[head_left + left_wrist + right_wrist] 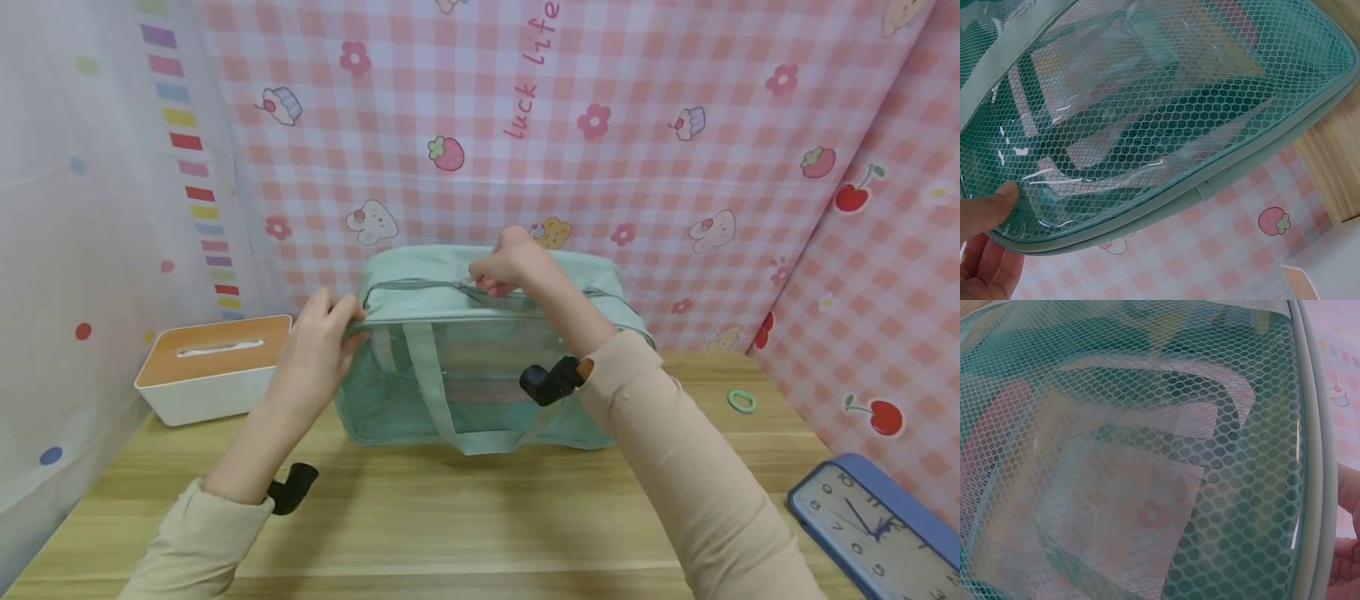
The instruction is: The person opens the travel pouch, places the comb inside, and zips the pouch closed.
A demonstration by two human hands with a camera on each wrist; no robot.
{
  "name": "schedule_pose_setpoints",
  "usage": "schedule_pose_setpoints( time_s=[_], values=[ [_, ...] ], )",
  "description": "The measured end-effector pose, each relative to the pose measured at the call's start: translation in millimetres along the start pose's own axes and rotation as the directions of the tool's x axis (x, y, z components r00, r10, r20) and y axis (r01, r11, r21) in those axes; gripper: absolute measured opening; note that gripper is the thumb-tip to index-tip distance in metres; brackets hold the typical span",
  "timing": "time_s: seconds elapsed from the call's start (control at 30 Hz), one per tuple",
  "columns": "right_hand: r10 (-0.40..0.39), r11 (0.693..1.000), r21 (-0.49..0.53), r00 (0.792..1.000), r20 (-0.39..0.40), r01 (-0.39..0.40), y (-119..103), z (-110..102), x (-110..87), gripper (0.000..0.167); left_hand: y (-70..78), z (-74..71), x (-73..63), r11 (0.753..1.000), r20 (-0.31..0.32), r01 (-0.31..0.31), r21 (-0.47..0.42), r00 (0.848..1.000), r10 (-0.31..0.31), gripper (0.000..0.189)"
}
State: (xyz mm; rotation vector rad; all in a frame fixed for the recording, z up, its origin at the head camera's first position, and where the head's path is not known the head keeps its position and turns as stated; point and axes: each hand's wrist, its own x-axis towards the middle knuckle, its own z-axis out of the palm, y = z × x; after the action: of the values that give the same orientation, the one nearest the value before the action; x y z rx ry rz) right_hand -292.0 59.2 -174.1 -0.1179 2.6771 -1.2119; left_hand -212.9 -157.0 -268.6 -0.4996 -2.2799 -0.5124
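A mint-green bag (487,354) with a mesh front stands upright on the table, its fabric handle (427,379) hanging down the front. My left hand (318,337) grips the bag's upper left corner; in the left wrist view its thumb (1000,203) lies on the mesh side and the fingers are behind the edge. At the middle of the top, my right hand (513,262) pinches the pull on the zipper (412,284). Part of the right hand (1349,534) shows past the bag's rim in the right wrist view, where the pull is hidden.
A white tissue box (213,404) with a wood-look lid stands left of the bag. To the right lie a small green ring (742,402) and a blue-framed clock (862,529). Checked pink cloth (487,192) hangs close behind the bag.
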Motion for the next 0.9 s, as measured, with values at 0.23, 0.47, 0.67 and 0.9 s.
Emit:
schedule_pose_setpoints(
  time_s=[0.23,0.47,0.67,0.9],
  values=[
    [-0.031,0.999,-0.022,1.0,-0.003,0.03,-1.8,-2.9,-2.4,0.016,0.5,-0.6,0.0,1.0,-0.001,0.0,0.006,1.0,0.0,0.019],
    [-0.026,0.999,-0.021,1.0,-0.002,0.026,-2.1,-6.0,-2.6,0.024,1.2,0.5,0.0,1.0,-0.014,-0.006,0.003,1.0,0.006,0.02],
    [-0.012,1.0,-0.018,1.0,-0.024,0.011,-0.3,-12.5,-6.3,0.027,1.7,0.8,-0.1,1.0,-0.027,-0.019,0.002,0.999,0.019,0.02],
    [-0.014,1.0,-0.023,0.999,-0.034,0.013,5.5,-19.9,-9.8,0.015,1.1,1.2,-1.9,1.0,-0.033,-0.02,0.003,0.999,0.02,0.02]
  ],
)
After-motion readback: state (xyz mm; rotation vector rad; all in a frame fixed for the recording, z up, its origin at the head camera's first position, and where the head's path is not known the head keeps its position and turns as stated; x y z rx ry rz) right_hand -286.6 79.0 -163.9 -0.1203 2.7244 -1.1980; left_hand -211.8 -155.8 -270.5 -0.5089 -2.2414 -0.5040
